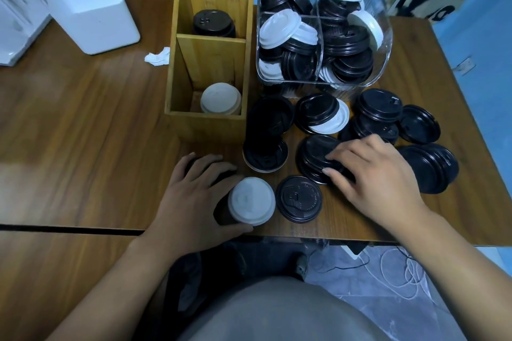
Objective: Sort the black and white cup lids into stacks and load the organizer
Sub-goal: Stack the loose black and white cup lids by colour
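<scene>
The left hand point(199, 191) curls round a dark lid stack point(221, 212) capped by a white lid point(250, 201), at the worktop's point(83, 133) front edge. The right hand point(371, 174) lies spread, fingers straight, on a black lid pile point(315, 152). Behind them, the wooden organizer point(207, 124) holds white lids point(220, 98) in its nearest compartment (black lids point(213, 23) in the next).

Soft, slightly dim indoor light.
Pale glare washes the brown wood-grain desk point(83, 119) at left, and the clear plastic bin point(386, 44) glints along its rim. Shadows are faint; wide-angle bending curves the edges, fine detail smeared.
</scene>
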